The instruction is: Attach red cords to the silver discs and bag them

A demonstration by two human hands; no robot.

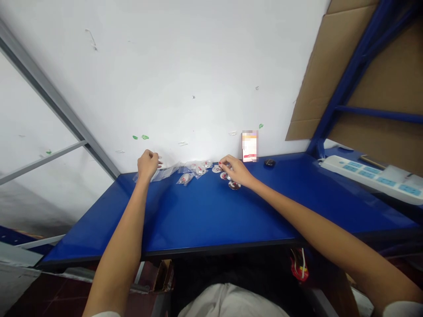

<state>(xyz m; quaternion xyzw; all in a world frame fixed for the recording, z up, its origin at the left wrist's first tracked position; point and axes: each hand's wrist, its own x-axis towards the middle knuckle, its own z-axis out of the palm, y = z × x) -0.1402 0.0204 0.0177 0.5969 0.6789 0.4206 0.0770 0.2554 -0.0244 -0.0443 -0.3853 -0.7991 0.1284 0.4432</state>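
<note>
My left hand hovers over the back left of the blue table, its fingers curled. Clear plastic bags lie right beside and beneath it; whether the fingers grip one is hard to see. Toward the middle, my right hand is pinched at a round badge in a small group of loose ones. Just below that hand a shiny round badge lies on the table. Between the hands, several badges sit in clear bags, one bagged badge nearest the front.
A lit phone leans on the white wall behind the table. To its right are a small black object and a white power strip. A blue metal frame with cardboard stands at the right.
</note>
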